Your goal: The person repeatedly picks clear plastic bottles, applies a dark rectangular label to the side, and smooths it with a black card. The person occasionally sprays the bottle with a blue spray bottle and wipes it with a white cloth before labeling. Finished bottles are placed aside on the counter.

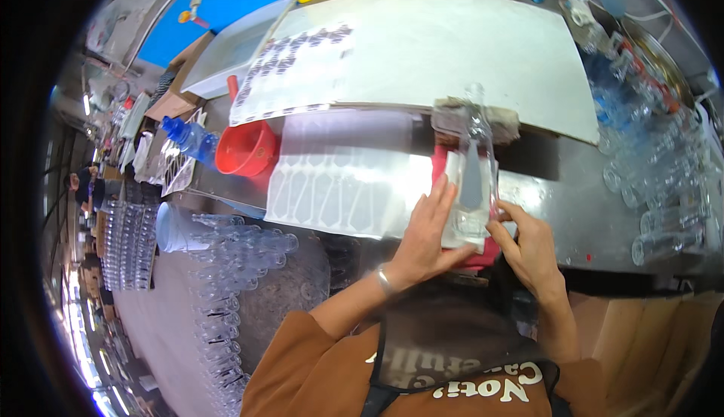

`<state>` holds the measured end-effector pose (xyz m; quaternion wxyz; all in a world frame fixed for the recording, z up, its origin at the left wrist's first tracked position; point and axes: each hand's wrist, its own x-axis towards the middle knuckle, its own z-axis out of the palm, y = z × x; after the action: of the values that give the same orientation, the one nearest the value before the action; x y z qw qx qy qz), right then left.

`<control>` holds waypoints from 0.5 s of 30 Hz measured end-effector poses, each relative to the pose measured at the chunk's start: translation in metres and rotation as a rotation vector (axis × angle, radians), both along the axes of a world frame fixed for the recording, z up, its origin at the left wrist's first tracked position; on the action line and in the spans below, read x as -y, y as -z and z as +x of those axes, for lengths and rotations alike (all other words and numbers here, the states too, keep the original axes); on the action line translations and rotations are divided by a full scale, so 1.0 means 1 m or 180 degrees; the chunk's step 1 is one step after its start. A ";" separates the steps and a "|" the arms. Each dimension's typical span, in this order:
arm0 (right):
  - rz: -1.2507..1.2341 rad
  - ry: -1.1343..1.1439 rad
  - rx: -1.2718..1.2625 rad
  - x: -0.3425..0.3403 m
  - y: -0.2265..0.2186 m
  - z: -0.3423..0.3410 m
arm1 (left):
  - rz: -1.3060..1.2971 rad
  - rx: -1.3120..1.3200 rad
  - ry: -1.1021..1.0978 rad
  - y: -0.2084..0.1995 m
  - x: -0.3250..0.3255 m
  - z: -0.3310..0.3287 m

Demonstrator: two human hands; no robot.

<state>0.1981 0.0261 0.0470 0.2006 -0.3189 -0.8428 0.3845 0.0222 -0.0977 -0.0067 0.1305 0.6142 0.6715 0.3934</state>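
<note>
Pointing neck-first away, clear bottle (474, 167), long axis running front-to-back

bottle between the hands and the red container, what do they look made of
Bottle: probably clear, glossy glass, see-through with bright highlights, though clear plastic is possible. Red container: likely smooth plastic, from its even, opaque colour.

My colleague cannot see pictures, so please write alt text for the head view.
A person's left hand and right hand flank a clear bottle, its neck pointing away, at a metal worktable. A red container sits left; more clear bottles crowd the right.
</note>
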 end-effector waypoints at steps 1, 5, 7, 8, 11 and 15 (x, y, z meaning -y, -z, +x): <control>-0.0065 0.0025 0.0034 0.001 -0.003 0.000 | 0.0099 -0.0143 0.0002 -0.005 0.000 -0.011; -0.0287 0.0358 -0.0083 -0.008 0.002 0.007 | 0.0670 -0.1126 -0.0561 -0.035 -0.022 -0.132; -0.0182 0.0340 -0.0094 -0.013 0.008 0.008 | 0.0665 -0.1721 -0.1741 -0.031 -0.038 -0.235; -0.0250 0.0330 -0.0066 -0.013 0.005 0.006 | 0.0425 -0.1965 -0.2204 -0.030 -0.042 -0.286; -0.0339 0.0286 -0.0140 -0.015 0.004 0.002 | -0.0591 -0.1851 -0.2627 -0.029 -0.045 -0.361; -0.0248 0.0331 -0.0179 -0.018 0.015 0.006 | -0.1249 -0.1806 -0.2161 -0.046 -0.053 -0.315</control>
<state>0.2040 0.0438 0.0317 0.2313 -0.3589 -0.8035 0.4148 -0.2925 -0.0445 0.0391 -0.0802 0.4072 0.9047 0.0966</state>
